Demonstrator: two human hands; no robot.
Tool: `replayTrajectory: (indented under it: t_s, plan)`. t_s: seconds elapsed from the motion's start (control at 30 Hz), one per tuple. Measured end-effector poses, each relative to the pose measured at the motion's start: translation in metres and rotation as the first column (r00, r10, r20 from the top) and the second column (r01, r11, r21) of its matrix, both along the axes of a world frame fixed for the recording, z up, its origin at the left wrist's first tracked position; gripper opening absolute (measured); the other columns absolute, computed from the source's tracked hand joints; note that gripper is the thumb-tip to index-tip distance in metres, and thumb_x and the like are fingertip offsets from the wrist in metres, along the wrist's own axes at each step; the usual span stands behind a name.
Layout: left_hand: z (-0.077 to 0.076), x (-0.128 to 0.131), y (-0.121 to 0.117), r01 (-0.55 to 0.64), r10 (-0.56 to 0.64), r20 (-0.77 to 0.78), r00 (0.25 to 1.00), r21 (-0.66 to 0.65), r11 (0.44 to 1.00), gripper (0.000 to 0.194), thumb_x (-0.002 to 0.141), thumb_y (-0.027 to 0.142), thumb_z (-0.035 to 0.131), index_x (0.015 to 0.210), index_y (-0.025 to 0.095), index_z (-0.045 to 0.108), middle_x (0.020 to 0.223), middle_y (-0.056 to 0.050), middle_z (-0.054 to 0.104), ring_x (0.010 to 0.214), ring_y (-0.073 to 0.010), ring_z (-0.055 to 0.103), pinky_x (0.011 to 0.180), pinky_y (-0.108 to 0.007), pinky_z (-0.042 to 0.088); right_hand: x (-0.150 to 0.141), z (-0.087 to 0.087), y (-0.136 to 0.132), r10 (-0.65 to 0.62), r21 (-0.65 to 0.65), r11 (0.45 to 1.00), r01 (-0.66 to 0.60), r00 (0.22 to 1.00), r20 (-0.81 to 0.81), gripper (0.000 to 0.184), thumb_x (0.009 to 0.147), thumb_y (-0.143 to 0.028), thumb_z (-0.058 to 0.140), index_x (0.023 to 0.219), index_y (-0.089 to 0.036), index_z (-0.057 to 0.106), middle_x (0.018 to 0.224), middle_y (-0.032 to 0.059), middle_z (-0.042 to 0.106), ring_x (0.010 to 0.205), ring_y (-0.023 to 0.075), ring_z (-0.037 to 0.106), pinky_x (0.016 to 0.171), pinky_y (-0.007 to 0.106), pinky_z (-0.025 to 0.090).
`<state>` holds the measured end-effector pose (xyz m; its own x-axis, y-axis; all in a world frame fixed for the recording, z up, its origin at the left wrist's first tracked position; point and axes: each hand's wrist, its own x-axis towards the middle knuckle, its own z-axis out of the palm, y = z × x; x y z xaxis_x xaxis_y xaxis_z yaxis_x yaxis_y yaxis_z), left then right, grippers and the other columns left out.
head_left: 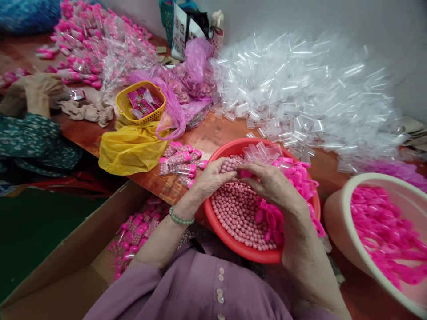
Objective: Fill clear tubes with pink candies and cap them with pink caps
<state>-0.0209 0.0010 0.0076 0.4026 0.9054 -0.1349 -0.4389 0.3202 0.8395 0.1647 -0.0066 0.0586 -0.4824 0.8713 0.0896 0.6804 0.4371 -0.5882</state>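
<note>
Both my hands meet over a red basin (213,213) of small pink beads (238,218). My left hand (213,178), with a green bead bracelet on the wrist, is closed around a clear tube (229,164) that has pink beads in it. A bright pink cap (246,173) sits at the tube's end, pinched by my right hand (267,182); its fingertips are partly hidden. Inside the basin, loose pink caps (273,222) lie to the right and empty clear tubes (262,153) at the back. Filled, capped tubes (180,162) lie left of the basin.
A heap of clear tubes (300,89) covers the back right. At right stands a white tub (340,209) of pink caps. A yellow basket (122,100) and yellow cloth (130,149) lie left. Below is a cardboard box (73,249). A co-worker's arm (36,106) reaches in at far left.
</note>
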Motion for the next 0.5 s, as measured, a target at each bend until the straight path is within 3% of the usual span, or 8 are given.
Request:
replayTrajectory:
  t_s: [0.1, 0.17, 0.23, 0.33, 0.5]
  plan:
    - [-0.002, -0.002, 0.001, 0.074, -0.074, 0.028, 0.997, -0.024, 0.997, 0.041, 0.068, 0.034, 0.088, 0.098, 0.014, 0.067, 0.092, -0.003, 0.071, 0.079, -0.0128, 0.070, 0.074, -0.025, 0.056, 0.005, -0.004, 0.006, -0.169, -0.055, 0.986, 0.160, 0.943, -0.286, 0.018, 0.085, -0.027, 0.072, 0.102, -0.021, 0.072, 0.097, 0.0055, 0.077, 0.089, 0.0211, 0.072, 0.084, 0.036, 0.057]
    - [-0.004, -0.003, 0.001, 0.104, -0.103, 0.035, 0.994, -0.021, 0.994, 0.043, 0.067, 0.033, 0.089, 0.101, 0.015, 0.069, 0.093, -0.004, 0.073, 0.081, -0.0136, 0.071, 0.077, -0.026, 0.055, 0.006, -0.008, 0.010, -0.293, -0.144, 0.956, 0.256, 0.822, -0.489, 0.023, 0.079, -0.034, 0.079, 0.097, -0.022, 0.072, 0.092, 0.0029, 0.076, 0.081, 0.0187, 0.071, 0.078, 0.035, 0.058]
    - [-0.006, -0.004, 0.003, 0.108, -0.107, 0.046, 0.993, -0.001, 0.994, 0.042, 0.065, 0.029, 0.091, 0.101, 0.016, 0.073, 0.096, -0.004, 0.074, 0.087, -0.0135, 0.070, 0.085, -0.028, 0.054, 0.005, -0.011, 0.014, -0.363, -0.239, 0.932, 0.273, 0.697, -0.618, 0.026, 0.074, -0.037, 0.083, 0.092, -0.022, 0.070, 0.087, 0.0010, 0.075, 0.076, 0.0165, 0.069, 0.073, 0.033, 0.059]
    - [-0.007, -0.003, 0.004, 0.102, -0.103, 0.079, 0.992, 0.015, 0.995, 0.039, 0.064, 0.028, 0.091, 0.099, 0.019, 0.078, 0.099, -0.004, 0.074, 0.090, -0.0141, 0.069, 0.088, -0.030, 0.053, 0.001, -0.014, 0.015, -0.408, -0.312, 0.913, 0.263, 0.615, -0.675, 0.025, 0.073, -0.037, 0.083, 0.089, -0.023, 0.068, 0.083, -0.0003, 0.074, 0.071, 0.0153, 0.070, 0.070, 0.032, 0.061]
    - [-0.003, -0.001, 0.002, 0.088, -0.088, 0.001, 0.996, 0.052, 0.995, 0.036, 0.063, 0.026, 0.091, 0.097, 0.020, 0.081, 0.093, -0.003, 0.074, 0.087, -0.0123, 0.065, 0.089, -0.030, 0.051, -0.002, -0.015, 0.013, -0.401, -0.289, 0.916, 0.279, 0.598, -0.693, 0.027, 0.076, -0.039, 0.082, 0.091, -0.023, 0.066, 0.090, 0.0025, 0.077, 0.079, 0.0189, 0.074, 0.075, 0.037, 0.064]
